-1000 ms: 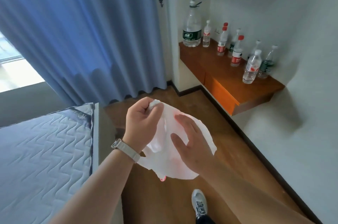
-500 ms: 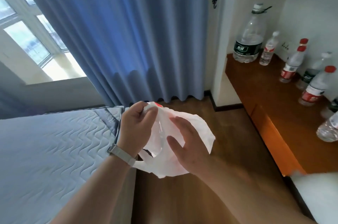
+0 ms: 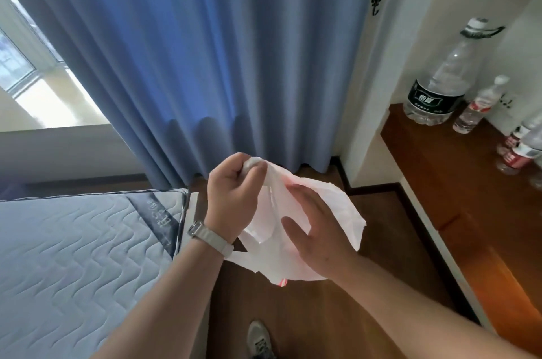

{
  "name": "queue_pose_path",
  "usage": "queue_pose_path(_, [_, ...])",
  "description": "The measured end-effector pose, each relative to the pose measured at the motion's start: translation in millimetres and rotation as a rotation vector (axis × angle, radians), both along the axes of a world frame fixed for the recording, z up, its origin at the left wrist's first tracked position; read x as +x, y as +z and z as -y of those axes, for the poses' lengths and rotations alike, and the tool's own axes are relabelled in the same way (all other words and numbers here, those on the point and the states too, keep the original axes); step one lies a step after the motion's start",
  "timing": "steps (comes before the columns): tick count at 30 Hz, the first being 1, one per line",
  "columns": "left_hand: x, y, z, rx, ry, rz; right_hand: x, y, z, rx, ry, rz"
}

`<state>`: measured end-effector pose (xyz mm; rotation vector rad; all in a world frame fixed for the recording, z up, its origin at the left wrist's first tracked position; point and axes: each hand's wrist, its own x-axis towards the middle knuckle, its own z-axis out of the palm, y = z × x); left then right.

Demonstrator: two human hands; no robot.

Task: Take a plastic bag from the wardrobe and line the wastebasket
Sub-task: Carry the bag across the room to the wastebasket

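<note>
Two hands: both of mine are on one white plastic bag (image 3: 316, 212), held in the air in front of me above the wooden floor (image 3: 396, 241).
Left hand (image 3: 234, 191): closed in a fist, pinching a bunched end of the bag at the top.
Right hand (image 3: 319, 235): fingers spread wide and flat against the bag's crumpled body; I see no pinch.
Bag position: beside the mattress (image 3: 73, 256), in front of the blue curtain (image 3: 205, 50).
Bag direction: its long axis runs steeply, from the pinched end up high down to a loose lower edge with a red mark. A handle loop hangs near my left wrist.
Step, as I judge it: the bag is fetched, and I am working it open.
Next move, I judge: find the mouth, part the two layers, then locate the wastebasket.
Wastebasket: not in view.
</note>
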<state>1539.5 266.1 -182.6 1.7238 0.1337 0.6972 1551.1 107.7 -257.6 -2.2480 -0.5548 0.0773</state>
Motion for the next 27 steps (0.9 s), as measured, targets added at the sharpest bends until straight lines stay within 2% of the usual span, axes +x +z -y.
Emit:
queue_pose_path(4, [54,9,-52,-0.056,-0.058,0.017,54,8,-50,0.008,0.005,0.031])
queue_pose_path(10, [113,15,-112,-0.021,-0.113,0.010,122,14,-122,0.053,0.020,0.028])
queue_pose_path(18, [194,-4,-182,-0.006,0.041,-0.033,224,-4,-196,0.077,0.155,-0.006])
queue_pose_path(27, [298,-11,-246,-0.042,0.298,-0.109,359,-14,-277,0.137,0.468,-0.087])
